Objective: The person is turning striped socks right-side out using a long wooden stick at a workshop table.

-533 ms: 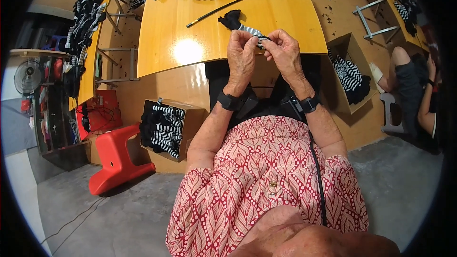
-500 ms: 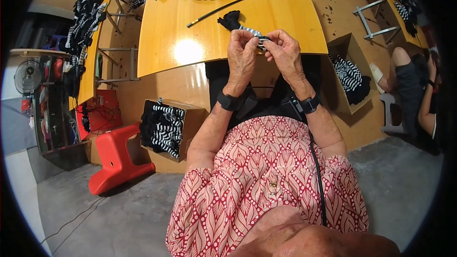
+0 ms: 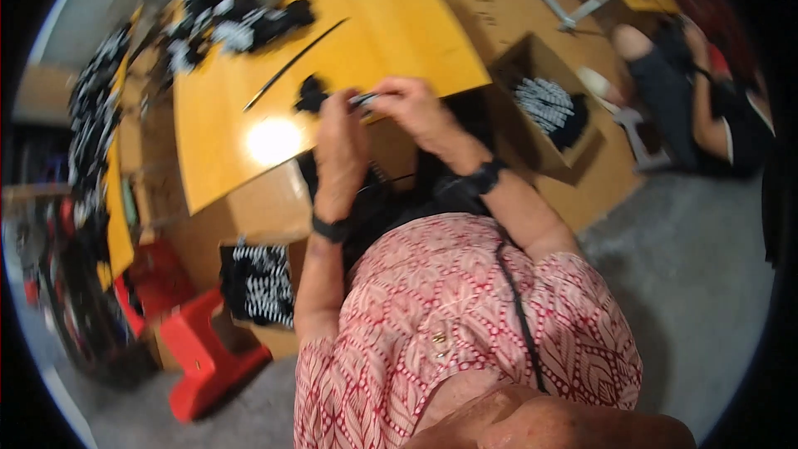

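At the front edge of the yellow table (image 3: 391, 25), both my hands are closed on a small black-and-white striped knit piece (image 3: 312, 96). Its black end lies on the tabletop, just beyond my left hand (image 3: 339, 145). My right hand (image 3: 420, 112) pinches the striped part from the other side, close to the left fingertips. Motion blur and the fingers hide most of the held part. Farther in on the table lies a thin dark rod (image 3: 295, 65). Beyond it is a heap of similar striped and black knit pieces (image 3: 258, 25).
Cardboard boxes of striped knitwear stand on either side of me: one box at right (image 3: 573, 168), another at left with striped pieces (image 3: 258, 287) inside. A red stool (image 3: 195, 353) is at lower left. Another person (image 3: 690, 108) sits at far right. A second table holds more knitwear (image 3: 91, 133).
The whole view has swung, so the table and my hands now appear farther left and tilted. Both hands still hold the striped knit piece; the right hand is turned more sideways.
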The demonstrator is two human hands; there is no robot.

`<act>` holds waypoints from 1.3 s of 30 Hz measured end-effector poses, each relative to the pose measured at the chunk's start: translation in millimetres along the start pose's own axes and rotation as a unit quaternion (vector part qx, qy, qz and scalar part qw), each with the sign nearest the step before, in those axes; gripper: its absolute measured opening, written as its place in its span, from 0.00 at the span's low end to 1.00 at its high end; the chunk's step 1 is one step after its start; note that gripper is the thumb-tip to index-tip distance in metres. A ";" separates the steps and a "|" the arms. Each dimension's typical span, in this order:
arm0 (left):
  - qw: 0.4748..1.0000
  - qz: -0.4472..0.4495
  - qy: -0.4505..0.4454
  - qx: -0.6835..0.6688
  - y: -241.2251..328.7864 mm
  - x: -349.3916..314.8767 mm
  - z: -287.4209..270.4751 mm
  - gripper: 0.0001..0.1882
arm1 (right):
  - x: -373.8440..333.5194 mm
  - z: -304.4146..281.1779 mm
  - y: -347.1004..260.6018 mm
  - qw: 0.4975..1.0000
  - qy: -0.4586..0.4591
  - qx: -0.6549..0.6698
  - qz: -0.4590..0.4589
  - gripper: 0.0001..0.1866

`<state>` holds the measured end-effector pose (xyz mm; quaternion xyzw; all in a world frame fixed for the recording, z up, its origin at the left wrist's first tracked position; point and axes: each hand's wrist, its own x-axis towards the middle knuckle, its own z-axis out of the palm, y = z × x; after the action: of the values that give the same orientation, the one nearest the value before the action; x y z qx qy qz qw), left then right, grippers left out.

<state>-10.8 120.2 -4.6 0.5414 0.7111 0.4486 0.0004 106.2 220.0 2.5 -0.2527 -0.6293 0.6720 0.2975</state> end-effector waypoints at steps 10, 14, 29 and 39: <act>0.963 -0.134 -0.090 -0.215 1.6 5.7 -3.5 0.05 | -2.7 -23.5 -16.4 0.993 -0.091 0.054 0.060 0.08; 0.670 -0.320 -0.128 -0.657 3.7 2.2 -1.8 0.09 | 8.7 -20.9 -6.7 0.993 -0.068 0.079 0.057 0.09; 0.871 -0.219 0.020 -0.440 14.6 -2.6 -0.3 0.04 | -0.4 -6.9 -6.1 0.995 -0.046 -0.069 -0.060 0.05; 0.831 -0.268 0.026 -0.486 13.2 -1.5 2.5 0.06 | 1.7 -3.3 -9.8 0.995 0.002 0.102 0.009 0.04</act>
<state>1.2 120.8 1.6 0.2479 0.5183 0.7324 0.3654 108.1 223.8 12.1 -0.2279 -0.5549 0.7346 0.3168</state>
